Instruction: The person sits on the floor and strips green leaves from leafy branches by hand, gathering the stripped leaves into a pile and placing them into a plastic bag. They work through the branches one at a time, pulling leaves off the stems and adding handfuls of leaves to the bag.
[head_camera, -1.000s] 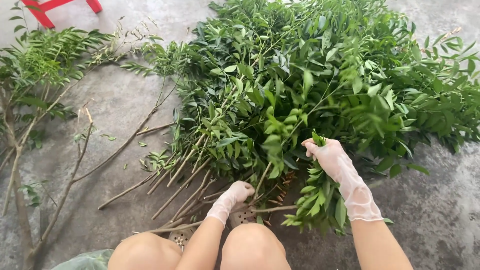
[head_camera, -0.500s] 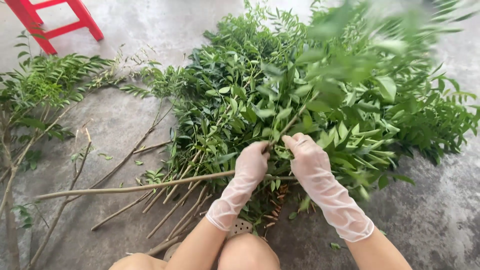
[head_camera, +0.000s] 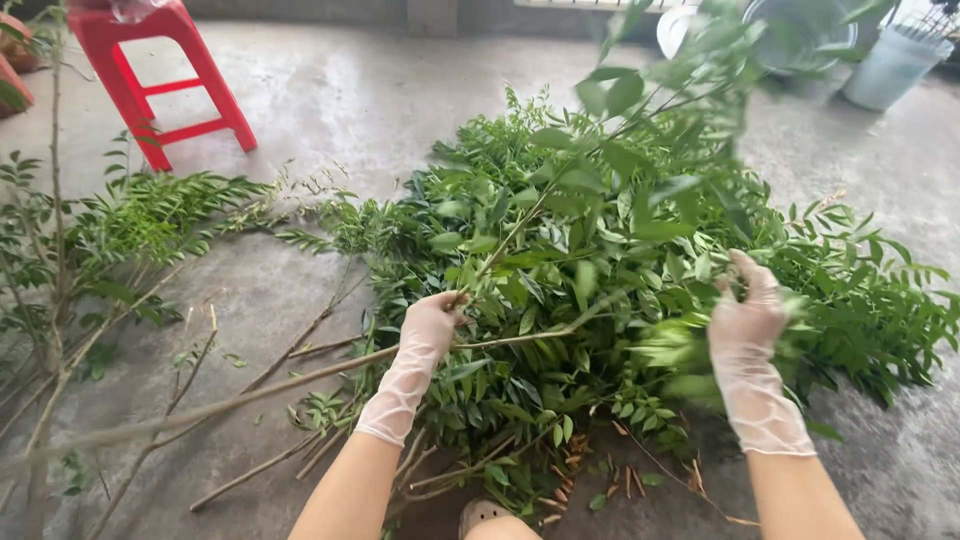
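Both my hands wear thin translucent gloves. My left hand (head_camera: 428, 328) grips a long leafy branch (head_camera: 560, 210) by its stem; the stem runs down to the left over the floor and the leafy top rises toward the upper right. My right hand (head_camera: 748, 312) is closed on a blurred bunch of green leaves (head_camera: 680, 355) at the right side of that branch. Under both hands lies a big pile of cut leafy branches (head_camera: 560, 300) on the grey concrete floor (head_camera: 330, 90).
A red plastic stool (head_camera: 160, 70) stands at the back left. More leafy branches (head_camera: 130, 230) lie at the left. Bare sticks (head_camera: 290, 350) lie beside the pile. A pale bucket (head_camera: 890, 65) and a basin (head_camera: 790, 30) stand at the back right.
My hands have come apart: the left has lifted one long branch up out of the pile, the right has moved out to the right with a bunch of leaves. The view has tilted up.
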